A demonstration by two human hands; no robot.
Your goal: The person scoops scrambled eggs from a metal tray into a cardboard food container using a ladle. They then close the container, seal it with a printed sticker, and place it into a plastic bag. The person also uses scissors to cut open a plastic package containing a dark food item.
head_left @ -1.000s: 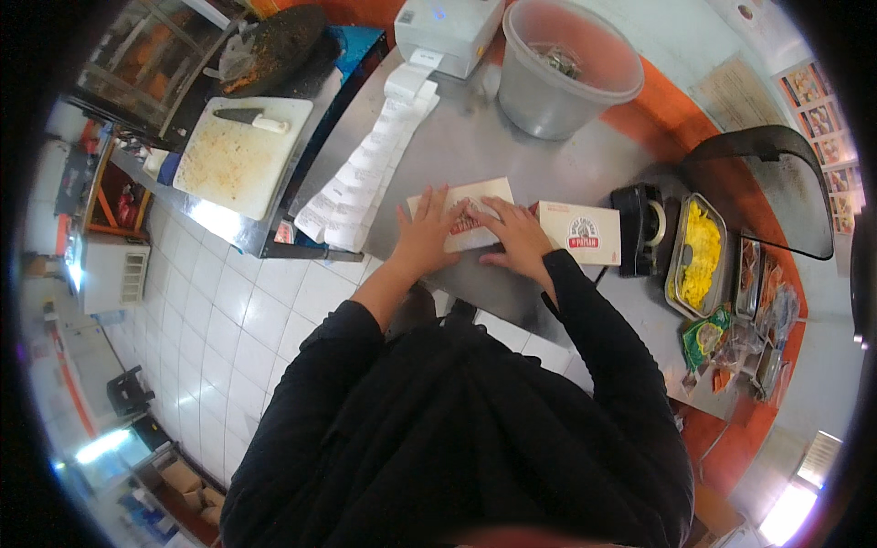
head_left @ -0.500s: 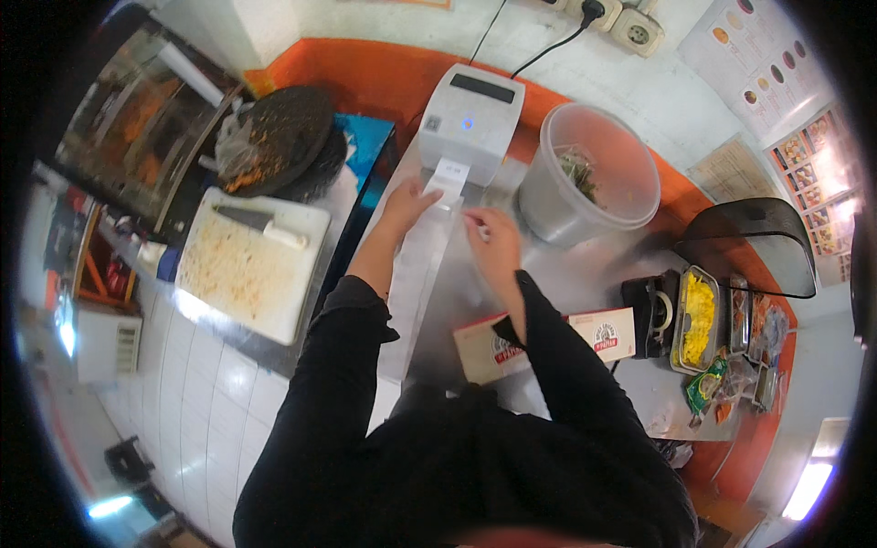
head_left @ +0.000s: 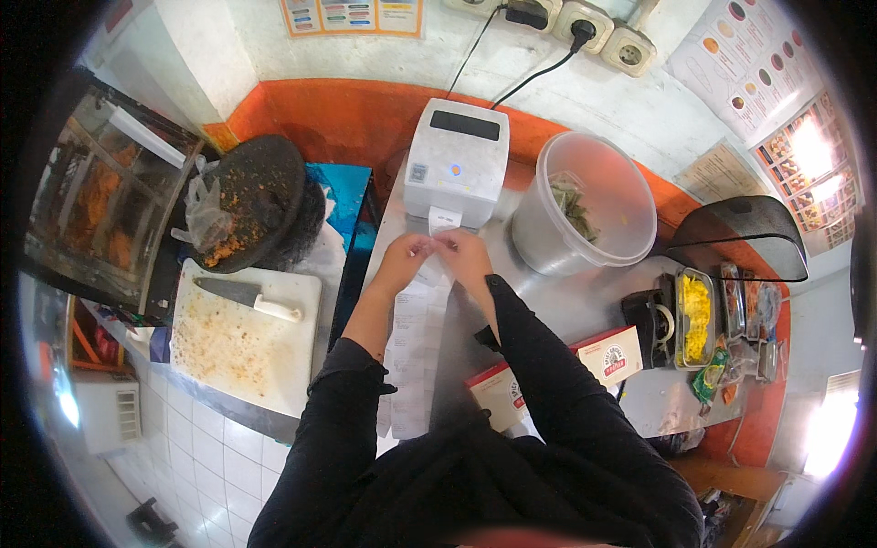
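Just in front of a white label printer with a small lit button, my left hand and my right hand meet. Thumbs and fingertips of both are pinched together on the paper label strip. One short white piece of the strip shows between the printer's slot and my fingers. From under my hands a long printed length runs down the metal counter toward my body. The exact spot each hand grips is partly hidden by the fingers.
Left lies a white cutting board with a knife, below a stone mortar. On the right stand a plastic bucket of leaves, printed cartons and a metal tray of yellow food. Sockets line the wall.
My right hand, earlier apart from the strip, has moved left and now touches my left hand at the paper. The whole view has shifted, with more wall visible above.
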